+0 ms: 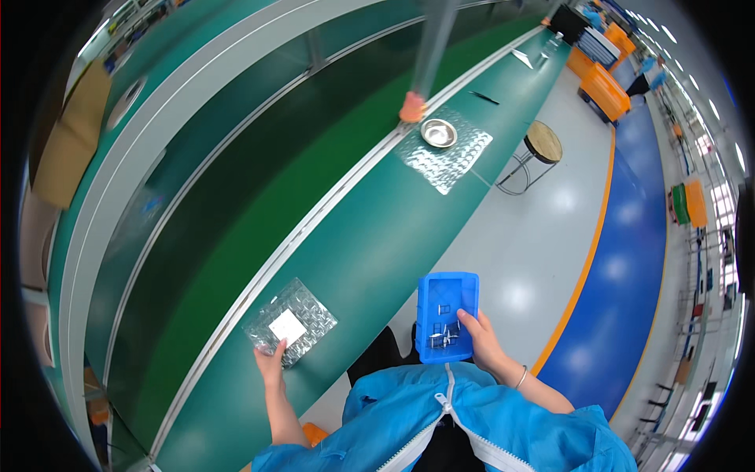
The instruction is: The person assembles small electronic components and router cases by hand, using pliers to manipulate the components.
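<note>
My left hand (272,363) grips the near edge of a clear plastic blister tray (313,316) at the green bench, thumb on top and other fingers partly hidden by it. A white square of paper or label (286,327) lies on the tray, just by the thumb. In front of my body, off the bench's edge, my right hand (486,340) holds a small blue plastic bin (448,285) by its right side, thumb over the rim. Several small dark and silvery parts (444,336) lie inside the bin, mostly at its near end; their kind is too small to tell.
Farther along the bench (377,228) lies another clear blister tray (448,167) with a round metal dish (438,133) on it, then dark tweezers (484,98). A post with an orange base (412,107) stands at the belt's edge. A round stool (543,142) stands on the floor.
</note>
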The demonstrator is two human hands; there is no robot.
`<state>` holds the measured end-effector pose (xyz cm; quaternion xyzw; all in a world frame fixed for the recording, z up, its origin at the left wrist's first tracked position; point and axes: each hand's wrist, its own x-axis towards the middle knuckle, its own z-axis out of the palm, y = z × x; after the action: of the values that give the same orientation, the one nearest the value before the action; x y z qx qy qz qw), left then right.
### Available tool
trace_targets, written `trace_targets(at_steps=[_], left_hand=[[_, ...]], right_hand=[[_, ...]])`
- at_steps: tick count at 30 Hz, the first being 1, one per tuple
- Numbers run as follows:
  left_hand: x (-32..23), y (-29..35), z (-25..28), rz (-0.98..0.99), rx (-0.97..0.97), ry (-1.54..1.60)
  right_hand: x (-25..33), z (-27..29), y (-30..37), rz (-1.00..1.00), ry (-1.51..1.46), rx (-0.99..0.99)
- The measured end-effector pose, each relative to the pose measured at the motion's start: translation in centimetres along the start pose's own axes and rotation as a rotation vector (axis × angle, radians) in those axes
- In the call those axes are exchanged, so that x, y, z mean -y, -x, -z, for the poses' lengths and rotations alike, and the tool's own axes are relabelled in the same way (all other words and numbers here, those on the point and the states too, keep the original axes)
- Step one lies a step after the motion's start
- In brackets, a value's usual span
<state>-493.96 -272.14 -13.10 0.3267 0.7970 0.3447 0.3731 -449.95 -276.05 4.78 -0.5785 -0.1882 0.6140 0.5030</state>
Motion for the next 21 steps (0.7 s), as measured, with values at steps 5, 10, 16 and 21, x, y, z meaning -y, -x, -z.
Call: trace_targets(at_steps=[5,10,16,21], left_hand=[[-6.3,5.5,-2.8,0.131,0.163,0.426],[-19.1,21.6,-12.6,0.11,0.154,0.672],[-27.1,31.5,-29.9,0.155,0.476,0.707],[-31.9,38.4,-40.3,0.141,0.715,0.664]], right_hand=[[2.9,7.4,1.5,0.047,-0.145,-0.013],[13.2,22.5,4.4,0.171,-0.124,-0.082],[19.6,38.7,3.1,0.185,0.009,-0.165],[22.7,47.6,1.6,0.133,0.144,-0.175]])
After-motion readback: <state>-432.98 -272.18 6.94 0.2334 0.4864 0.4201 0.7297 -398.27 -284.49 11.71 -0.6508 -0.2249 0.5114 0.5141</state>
